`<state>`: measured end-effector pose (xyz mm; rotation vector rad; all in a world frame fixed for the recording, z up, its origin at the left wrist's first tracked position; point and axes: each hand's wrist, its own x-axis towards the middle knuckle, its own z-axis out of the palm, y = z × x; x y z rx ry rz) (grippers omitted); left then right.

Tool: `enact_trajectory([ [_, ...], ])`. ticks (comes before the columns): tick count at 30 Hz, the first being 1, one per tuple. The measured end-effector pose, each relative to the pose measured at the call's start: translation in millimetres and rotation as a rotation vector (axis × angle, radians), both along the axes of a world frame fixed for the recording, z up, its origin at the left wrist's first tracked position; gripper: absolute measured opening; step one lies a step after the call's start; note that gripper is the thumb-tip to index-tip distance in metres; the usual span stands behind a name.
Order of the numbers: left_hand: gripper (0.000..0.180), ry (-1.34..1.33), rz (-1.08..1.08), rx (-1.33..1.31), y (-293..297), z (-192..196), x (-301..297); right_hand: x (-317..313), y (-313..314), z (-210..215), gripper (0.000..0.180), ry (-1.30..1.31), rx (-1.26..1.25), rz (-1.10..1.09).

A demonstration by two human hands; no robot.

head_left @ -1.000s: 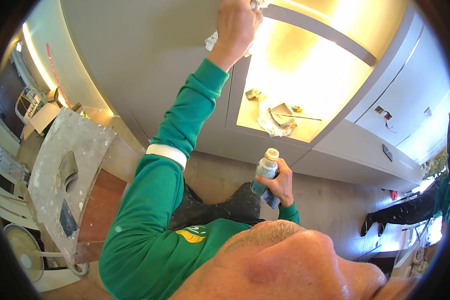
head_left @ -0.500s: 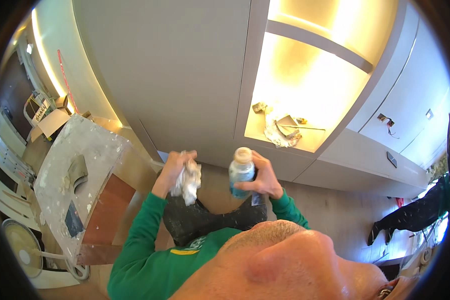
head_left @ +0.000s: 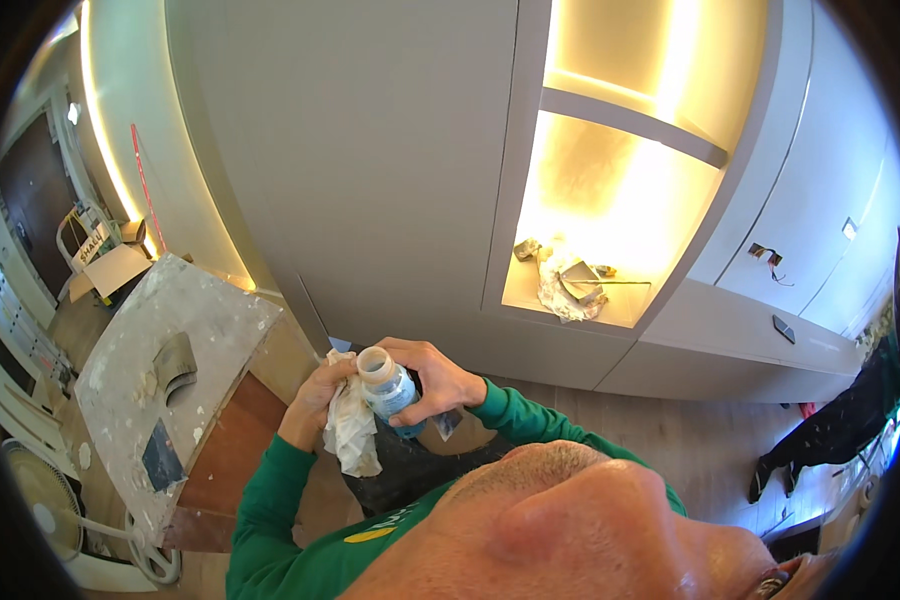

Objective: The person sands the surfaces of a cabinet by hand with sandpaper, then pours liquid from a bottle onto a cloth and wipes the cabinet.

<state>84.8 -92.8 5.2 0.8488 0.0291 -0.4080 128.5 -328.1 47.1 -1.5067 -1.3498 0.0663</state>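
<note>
Close to the chest, the right hand (head_left: 432, 378) gripped a small blue bottle (head_left: 388, 388) with a pale cap, tilted leftward. The left hand (head_left: 322, 392) clutched a crumpled white rag (head_left: 352, 435) pressed against it (both sleeves green). Beyond stood a spattered worktable (head_left: 160, 340), farther off a lit cabinet niche (head_left: 610, 200).

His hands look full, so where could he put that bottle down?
The grey tabletop has bare room on its near-corner side, right of the curved grey piece and blue pad. The lit shelf is free at its left end; rags and scraps crowd the middle.
</note>
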Motion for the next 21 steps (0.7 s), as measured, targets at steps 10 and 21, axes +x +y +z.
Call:
enact_trajectory([
  [10,0.036,-0.221,0.267,0.125,34,21,-20,-7,20,6,0.073,-0.068,0.103,-0.097],
  [21,0.026,-0.563,0.479,0.948,14,68,-49,-14,33,-17,0.057,-0.274,-0.223,-0.478],
])
